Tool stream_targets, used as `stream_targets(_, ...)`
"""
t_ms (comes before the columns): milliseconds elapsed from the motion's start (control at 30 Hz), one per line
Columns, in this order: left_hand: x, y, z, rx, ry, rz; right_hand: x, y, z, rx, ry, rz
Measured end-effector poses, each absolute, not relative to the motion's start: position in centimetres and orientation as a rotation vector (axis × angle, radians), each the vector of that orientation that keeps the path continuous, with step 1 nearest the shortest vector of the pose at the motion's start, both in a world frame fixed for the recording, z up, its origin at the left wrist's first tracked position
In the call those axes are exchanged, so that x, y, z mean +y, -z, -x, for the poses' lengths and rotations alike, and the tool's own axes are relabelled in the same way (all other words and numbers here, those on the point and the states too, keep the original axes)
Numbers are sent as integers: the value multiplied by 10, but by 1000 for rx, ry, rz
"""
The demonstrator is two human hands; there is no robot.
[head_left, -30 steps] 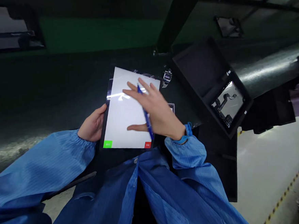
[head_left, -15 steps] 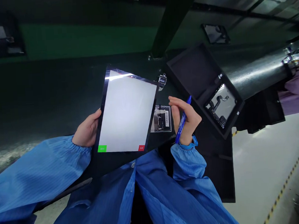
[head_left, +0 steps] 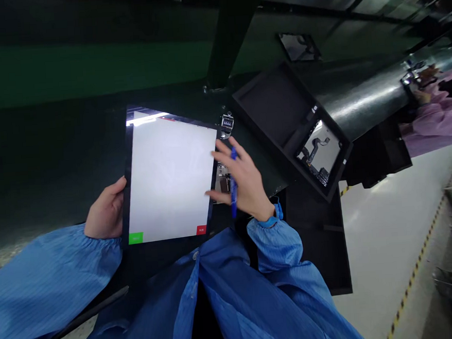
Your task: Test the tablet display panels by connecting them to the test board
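Currently, a tablet-like screen (head_left: pixel 173 183) is held at the front edge of the bench (head_left: pixel 54 150), its left border gripped by the left hand (head_left: pixel 107 209), thumb along the frame and fingers partly hidden. By the right hand (head_left: pixel 248 186), spread-fingered beside the right border, a blue pen (head_left: pixel 234 192) is carried; whether the glass is touched cannot be told. The screen can be judged thin, stiff and fairly light, slippery on its glossy face and easily cracked or smudged, so it is best grasped by the dark side borders. Just beyond its far right corner a metal counter (head_left: pixel 227 122) is placed, and a card with small parts (head_left: pixel 224 182) is partly covered by screen and hand; either could be knocked. Farther right, an exposed panel (head_left: pixel 326 157) is held in the nearer compartment of a black tray (head_left: pixel 275 104), by which sideways room is limited. Another panel (head_left: pixel 298 47) is seen toward the bench's far edge.
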State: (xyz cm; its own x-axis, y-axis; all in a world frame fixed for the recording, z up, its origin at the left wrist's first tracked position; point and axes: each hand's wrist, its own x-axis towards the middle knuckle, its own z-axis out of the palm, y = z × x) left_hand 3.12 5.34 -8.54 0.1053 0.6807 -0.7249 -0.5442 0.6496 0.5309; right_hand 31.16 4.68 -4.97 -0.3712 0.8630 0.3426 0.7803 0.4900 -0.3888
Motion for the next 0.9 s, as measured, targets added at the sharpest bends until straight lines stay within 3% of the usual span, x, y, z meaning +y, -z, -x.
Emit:
stream_targets(133,53,78,-35,1078,-809,-148,54,24,-260,-2626,-273,1186)
stream_targets(267,56,68,-39,1071,-804,-104,49,40,-243,-2649,-226,1142)
stream_targets(433,60,63,-40,1109,-823,-5,28,68,-247,-2472,-117,1127)
stream_targets(567,60,65,-39,1160,-850,-25,24,57,-261,-2292,-104,1112)
stream_targets(700,61,66,-39,1199,-868,-3,31,52,-302,-1897,-102,1351)
stream_targets(900,60,86,-29,1360,-942,-162,43,93,-357,-1679,-102,1582)
